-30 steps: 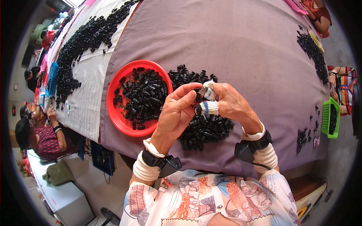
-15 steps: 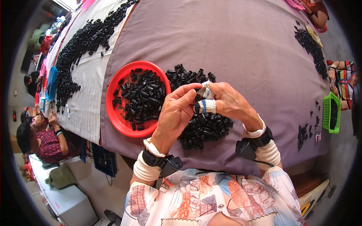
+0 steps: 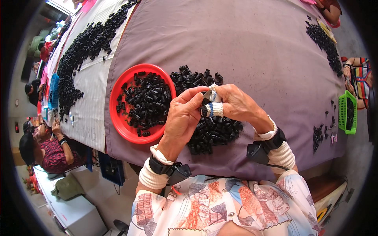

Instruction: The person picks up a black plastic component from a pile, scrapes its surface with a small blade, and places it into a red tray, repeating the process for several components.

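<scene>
Above the table's front half, my left hand [image 3: 183,118] and my right hand [image 3: 242,103] meet, fingers pinched. A small black plastic part [image 3: 205,101], mostly hidden by fingers, is held in the left. My right hand grips a small grey metal blade [image 3: 208,94] against that part; white finger wraps [image 3: 215,109] with blue stripes cover some of its fingers. Beneath and beyond both hands spreads a loose pile of black plastic parts [image 3: 214,135]. To the left, a round red tray [image 3: 115,104] holds many similar pieces.
A mauve cloth [image 3: 252,47] covers the table. On the left, a pale cloth carries a long heap of black parts [image 3: 88,43] near a blue basket [image 3: 53,90]. Rightward are a green basket [image 3: 341,112] and another heap [image 3: 323,45]. Other people sit around the edges.
The view has shifted slightly. Both hands stay together in nearly the same pinch, with the blade still at the black part.
</scene>
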